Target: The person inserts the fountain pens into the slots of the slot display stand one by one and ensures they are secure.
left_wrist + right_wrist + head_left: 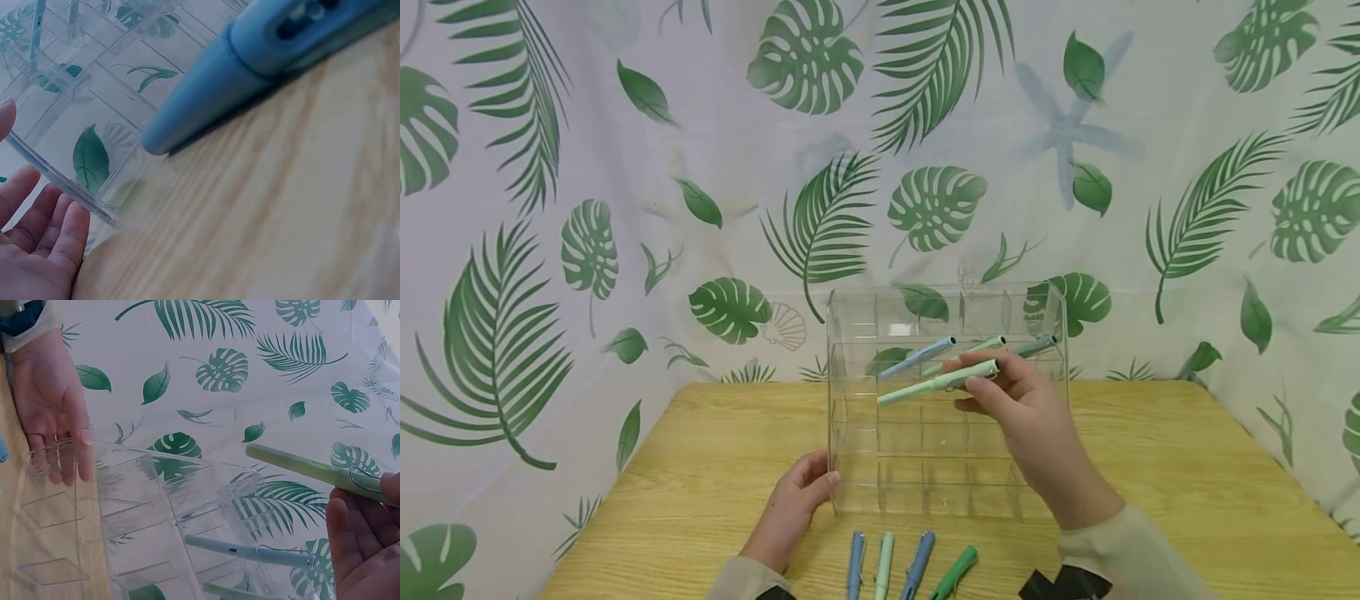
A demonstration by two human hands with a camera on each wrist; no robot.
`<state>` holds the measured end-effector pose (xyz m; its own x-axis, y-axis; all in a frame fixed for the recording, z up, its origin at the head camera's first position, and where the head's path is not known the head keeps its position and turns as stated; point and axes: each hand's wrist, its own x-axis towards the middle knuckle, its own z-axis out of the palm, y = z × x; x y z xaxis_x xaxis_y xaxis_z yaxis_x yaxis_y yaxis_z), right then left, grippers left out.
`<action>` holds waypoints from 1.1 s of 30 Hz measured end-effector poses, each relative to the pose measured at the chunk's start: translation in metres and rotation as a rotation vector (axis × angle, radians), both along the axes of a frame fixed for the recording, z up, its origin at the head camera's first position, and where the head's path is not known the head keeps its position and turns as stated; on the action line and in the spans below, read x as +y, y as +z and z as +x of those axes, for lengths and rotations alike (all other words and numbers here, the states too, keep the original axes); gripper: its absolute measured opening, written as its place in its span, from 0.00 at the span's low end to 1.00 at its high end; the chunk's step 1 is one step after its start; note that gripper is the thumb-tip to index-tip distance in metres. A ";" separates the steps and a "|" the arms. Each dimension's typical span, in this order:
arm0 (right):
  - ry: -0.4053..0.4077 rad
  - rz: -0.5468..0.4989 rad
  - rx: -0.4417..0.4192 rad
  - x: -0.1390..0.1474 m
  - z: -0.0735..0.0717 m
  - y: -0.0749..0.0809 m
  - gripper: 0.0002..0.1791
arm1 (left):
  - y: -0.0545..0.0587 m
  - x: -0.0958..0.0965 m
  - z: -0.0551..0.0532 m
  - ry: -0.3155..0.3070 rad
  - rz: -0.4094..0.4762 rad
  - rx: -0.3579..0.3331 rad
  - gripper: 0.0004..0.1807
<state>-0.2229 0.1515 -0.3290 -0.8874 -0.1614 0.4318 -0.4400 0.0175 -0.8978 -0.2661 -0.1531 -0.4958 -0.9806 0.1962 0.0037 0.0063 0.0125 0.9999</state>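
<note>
A clear plastic rack [854,433] of small compartments stands upright on the table. My left hand [793,504] grips its left side wall low down, thumb at the front edge and fingers along the outside. My right hand [1041,425] pinches a light green pen [925,387] near its clip end, in front of the rack's upper rows; the other end points left, slightly down. Behind it, a blue pen [917,357], another light green pen [992,342] and a dark teal pen [1039,344] lie slanted in one row, the latter two partly hidden by my right hand.
Several pens lie on the wooden table [715,467] before the rack: a blue pen [856,567], a light green pen [884,565], a second blue pen [919,563] and a green pen [955,573]. A leaf-printed cloth [715,217] hangs behind the table.
</note>
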 end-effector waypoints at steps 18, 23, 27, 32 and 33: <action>-0.030 -0.074 0.007 -0.029 -0.028 0.024 0.18 | 0.002 0.001 0.001 -0.004 -0.004 0.001 0.29; -0.027 -0.077 0.008 -0.035 -0.038 0.027 0.17 | 0.002 0.001 0.001 -0.005 -0.009 0.007 0.30; -0.046 -0.086 -0.002 -0.041 -0.046 0.027 0.17 | 0.002 0.001 0.001 -0.004 -0.012 0.005 0.31; -0.078 -0.079 -0.022 -0.050 -0.055 0.027 0.16 | 0.002 0.000 0.001 -0.003 -0.013 -0.005 0.32; -0.085 -0.074 -0.026 -0.052 -0.057 0.027 0.16 | 0.002 0.000 0.001 -0.003 -0.013 -0.007 0.32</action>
